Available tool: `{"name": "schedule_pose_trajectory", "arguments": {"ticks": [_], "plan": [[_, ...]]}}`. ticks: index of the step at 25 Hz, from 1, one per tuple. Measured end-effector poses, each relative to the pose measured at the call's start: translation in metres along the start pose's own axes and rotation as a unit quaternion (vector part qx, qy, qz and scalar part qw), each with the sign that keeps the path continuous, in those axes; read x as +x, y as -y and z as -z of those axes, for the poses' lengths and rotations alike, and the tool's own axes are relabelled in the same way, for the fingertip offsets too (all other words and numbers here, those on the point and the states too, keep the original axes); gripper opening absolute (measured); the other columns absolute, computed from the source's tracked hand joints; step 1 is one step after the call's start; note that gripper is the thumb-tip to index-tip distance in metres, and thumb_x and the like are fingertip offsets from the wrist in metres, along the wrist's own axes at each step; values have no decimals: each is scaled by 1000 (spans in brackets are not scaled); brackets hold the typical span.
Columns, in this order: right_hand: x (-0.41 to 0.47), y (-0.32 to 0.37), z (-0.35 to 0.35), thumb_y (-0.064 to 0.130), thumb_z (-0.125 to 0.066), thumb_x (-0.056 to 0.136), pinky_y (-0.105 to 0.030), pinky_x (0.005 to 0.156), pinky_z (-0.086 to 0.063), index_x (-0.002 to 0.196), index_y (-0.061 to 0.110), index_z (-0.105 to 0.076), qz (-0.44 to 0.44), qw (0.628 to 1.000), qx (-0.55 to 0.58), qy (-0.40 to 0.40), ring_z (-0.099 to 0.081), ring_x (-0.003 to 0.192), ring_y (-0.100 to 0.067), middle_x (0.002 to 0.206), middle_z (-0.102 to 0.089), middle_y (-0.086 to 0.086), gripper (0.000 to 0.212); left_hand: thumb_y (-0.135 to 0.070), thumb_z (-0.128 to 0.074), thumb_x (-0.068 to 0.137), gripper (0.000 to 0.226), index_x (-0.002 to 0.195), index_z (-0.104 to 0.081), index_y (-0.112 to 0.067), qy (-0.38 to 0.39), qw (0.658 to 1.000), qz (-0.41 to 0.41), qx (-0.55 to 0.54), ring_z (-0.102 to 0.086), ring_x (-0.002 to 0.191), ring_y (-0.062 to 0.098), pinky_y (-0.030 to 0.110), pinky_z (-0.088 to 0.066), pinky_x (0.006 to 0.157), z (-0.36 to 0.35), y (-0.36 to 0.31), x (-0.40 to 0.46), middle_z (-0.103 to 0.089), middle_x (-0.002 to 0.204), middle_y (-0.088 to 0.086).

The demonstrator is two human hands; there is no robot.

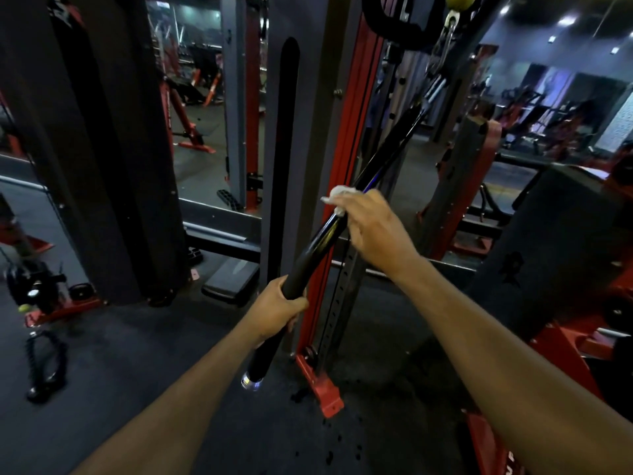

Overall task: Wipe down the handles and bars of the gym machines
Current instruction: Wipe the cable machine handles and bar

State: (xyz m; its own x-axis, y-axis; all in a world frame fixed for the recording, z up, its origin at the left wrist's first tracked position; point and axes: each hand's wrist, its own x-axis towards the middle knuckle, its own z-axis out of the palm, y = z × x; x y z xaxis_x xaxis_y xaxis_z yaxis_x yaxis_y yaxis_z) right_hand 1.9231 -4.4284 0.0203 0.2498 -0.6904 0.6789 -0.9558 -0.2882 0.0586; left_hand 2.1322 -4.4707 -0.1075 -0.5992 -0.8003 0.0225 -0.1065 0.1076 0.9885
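Wiping the long black bar (318, 241) is the step in hand, and it looks partway done. The bar hangs tilted from a cable clip (445, 39) near the top of the red upright (337, 173), its capped lower end pointing at the floor by the person's feet. The left hand (277, 311) has its fingers curled round the lower grip, steadying the bar. The right hand (373, 228) sits higher up, fingers closed over a crumpled white cloth (337, 195) pressed against the glossy middle stretch.

To do this well, the left hand should probably hold firm so the bar does not swing on its cable while the cloth travels. The cloth seems to cover only one side of the bar, so wrapping it fully round and twisting while sliding would likely clean the whole surface. The upper part toward the clip, and the grip under the left hand, appear unreached; swapping holds may be needed for those. A slack grip could let the bar knock against the upright.
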Motion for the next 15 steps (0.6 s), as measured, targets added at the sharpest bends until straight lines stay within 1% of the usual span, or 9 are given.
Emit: {"name": "schedule_pose_trajectory", "arguments": {"ticks": [2,3,6,7,8,10,12,14,15], "plan": [[18,-25,17,-9,-51,93,-28,93,-48,132,9,-63,-52,998,-25,-31,-47,96,-13,137,-62,-6,44,2,-64,90,14,92,-56,-10,3,1000,7,-2,-50,52,21,33,-46,53,-1,-2,-2,-52,64,8],[26,-35,26,-6,-49,96,-28,90,-47,132,10,-62,-71,996,-36,-40,-47,95,-16,138,-61,-5,42,1,-64,90,13,94,-56,-9,3,1000,10,0,-50,52,21,32,-47,53,-1,-4,-3,-52,64,8],[46,-57,41,-1,-44,101,-16,91,-33,135,9,-60,-125,989,-45,-69,-53,101,-29,140,-59,-6,38,2,-63,90,14,95,-55,-8,3,1000,10,6,-50,51,20,31,-47,51,0,-7,-4,-52,61,6],[48,-55,39,-2,-43,102,-12,90,-30,135,8,-60,-142,986,-37,-79,-52,101,-28,141,-58,-6,38,3,-63,91,14,95,-55,-8,2,1000,11,7,-49,51,20,31,-47,51,0,-8,-4,-52,60,5],[46,-49,34,-3,-43,101,-11,89,-31,134,8,-61,-149,984,-30,-90,-50,99,-25,141,-58,-5,38,3,-63,91,14,95,-55,-8,0,1000,13,7,-49,50,18,30,-47,50,2,-8,-5,-52,59,4],[36,-27,21,-5,-45,100,-19,92,-38,131,7,-62,-129,987,-11,-93,-47,100,-20,139,-59,-6,38,2,-64,91,15,95,-56,-10,0,1000,13,10,-50,50,16,29,-47,50,6,-8,-5,-53,59,2],[22,-8,13,-6,-49,97,-26,95,-43,128,3,-64,-51,997,-8,-63,-46,102,-14,135,-62,-8,36,0,-65,91,15,95,-56,-11,2,1000,12,10,-51,50,14,30,-47,51,11,-8,-5,-54,59,1],[21,-13,17,-8,-52,94,-30,98,-45,127,1,-64,25,999,-27,-22,-52,109,-14,134,-62,-10,36,-1,-65,91,14,95,-57,-11,5,1000,12,10,-51,50,14,30,-46,52,14,-9,-6,-54,60,1],[28,-21,23,-7,-51,95,-32,99,-45,128,3,-63,23,999,-38,-13,-56,113,-18,136,-61,-9,37,-1,-65,91,13,96,-57,-11,7,1000,14,10,-51,50,15,30,-46,52,14,-9,-6,-54,60,1]]}}
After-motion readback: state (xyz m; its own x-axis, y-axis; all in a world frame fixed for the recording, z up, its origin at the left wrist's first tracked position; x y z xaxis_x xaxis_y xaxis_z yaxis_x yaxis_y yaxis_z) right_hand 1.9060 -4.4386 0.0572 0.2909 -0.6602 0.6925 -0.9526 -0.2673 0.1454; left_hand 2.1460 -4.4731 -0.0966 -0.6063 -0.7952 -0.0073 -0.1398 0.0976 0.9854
